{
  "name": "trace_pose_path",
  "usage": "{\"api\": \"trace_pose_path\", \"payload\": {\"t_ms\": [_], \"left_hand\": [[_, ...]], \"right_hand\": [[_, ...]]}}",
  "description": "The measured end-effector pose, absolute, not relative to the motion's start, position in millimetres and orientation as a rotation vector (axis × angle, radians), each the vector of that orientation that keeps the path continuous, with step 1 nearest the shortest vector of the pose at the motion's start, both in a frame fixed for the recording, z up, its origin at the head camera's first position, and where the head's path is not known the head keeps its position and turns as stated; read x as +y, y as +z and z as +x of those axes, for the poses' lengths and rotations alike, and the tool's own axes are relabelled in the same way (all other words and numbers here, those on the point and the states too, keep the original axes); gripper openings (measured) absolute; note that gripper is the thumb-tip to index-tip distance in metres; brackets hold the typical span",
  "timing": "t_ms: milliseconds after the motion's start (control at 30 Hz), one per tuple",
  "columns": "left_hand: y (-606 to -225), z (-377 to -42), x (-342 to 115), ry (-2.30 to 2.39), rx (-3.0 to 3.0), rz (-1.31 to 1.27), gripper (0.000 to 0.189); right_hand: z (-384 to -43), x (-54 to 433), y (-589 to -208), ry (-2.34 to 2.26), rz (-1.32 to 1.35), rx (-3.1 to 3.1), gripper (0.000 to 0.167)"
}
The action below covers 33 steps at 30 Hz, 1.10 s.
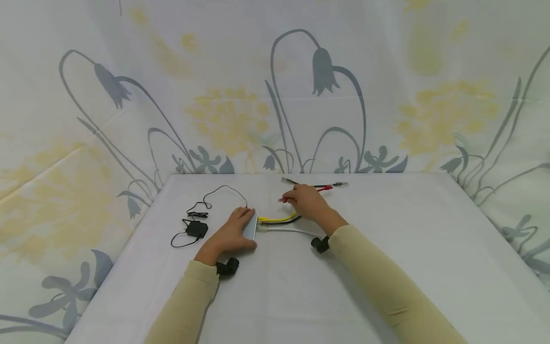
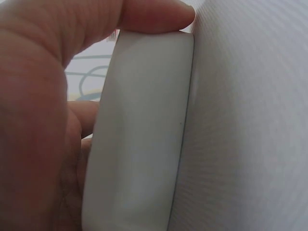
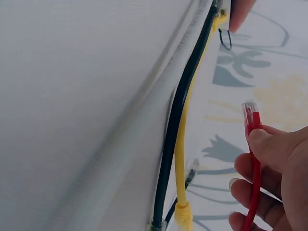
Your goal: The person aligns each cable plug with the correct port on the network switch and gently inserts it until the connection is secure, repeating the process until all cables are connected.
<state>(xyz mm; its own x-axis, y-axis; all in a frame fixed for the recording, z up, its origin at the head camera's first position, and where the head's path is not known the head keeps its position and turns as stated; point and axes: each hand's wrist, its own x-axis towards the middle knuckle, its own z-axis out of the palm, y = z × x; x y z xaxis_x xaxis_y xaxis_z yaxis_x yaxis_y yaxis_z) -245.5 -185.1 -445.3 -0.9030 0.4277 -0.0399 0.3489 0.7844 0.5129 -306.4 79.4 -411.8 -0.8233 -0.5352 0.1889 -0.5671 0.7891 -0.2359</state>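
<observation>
Red network cable (image 3: 255, 175), short and slim with a clear plastic plug, is pinched between thumb and fingers of the right hand (image 1: 310, 203), just behind that plug; it sits beyond and to the right of the flat, oblong white plastic box (image 2: 139, 130), apart from it. The left hand (image 1: 234, 230) grips this box on the counter (image 1: 429, 267), thumb against the near end and fingers at the far end. The box's right side takes the ends of a yellow cable (image 3: 180, 154), a glossy black cable (image 3: 180, 101) and a thicker white cable (image 1: 292, 230). Just past the right hand lies a loose black cable with clear plugs (image 1: 339, 184). Left of the box sits a black block-shaped power adapter (image 1: 196, 229), its thin black cord (image 1: 225, 186) looping to the left hand's fingers, which hide its end.
</observation>
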Motion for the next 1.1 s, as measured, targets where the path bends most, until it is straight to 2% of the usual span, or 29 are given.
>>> {"api": "trace_pose_path", "payload": {"t_ms": [300, 1100], "left_hand": [[-446, -245, -185, 0.770, 2.817, 0.597, 0.097], [-445, -244, -183, 0.766, 2.816, 0.583, 0.096]], "right_hand": [[-291, 87, -419, 0.523, 0.904, -2.852, 0.024], [-263, 106, -421, 0.688, 0.706, -2.965, 0.014]]}}
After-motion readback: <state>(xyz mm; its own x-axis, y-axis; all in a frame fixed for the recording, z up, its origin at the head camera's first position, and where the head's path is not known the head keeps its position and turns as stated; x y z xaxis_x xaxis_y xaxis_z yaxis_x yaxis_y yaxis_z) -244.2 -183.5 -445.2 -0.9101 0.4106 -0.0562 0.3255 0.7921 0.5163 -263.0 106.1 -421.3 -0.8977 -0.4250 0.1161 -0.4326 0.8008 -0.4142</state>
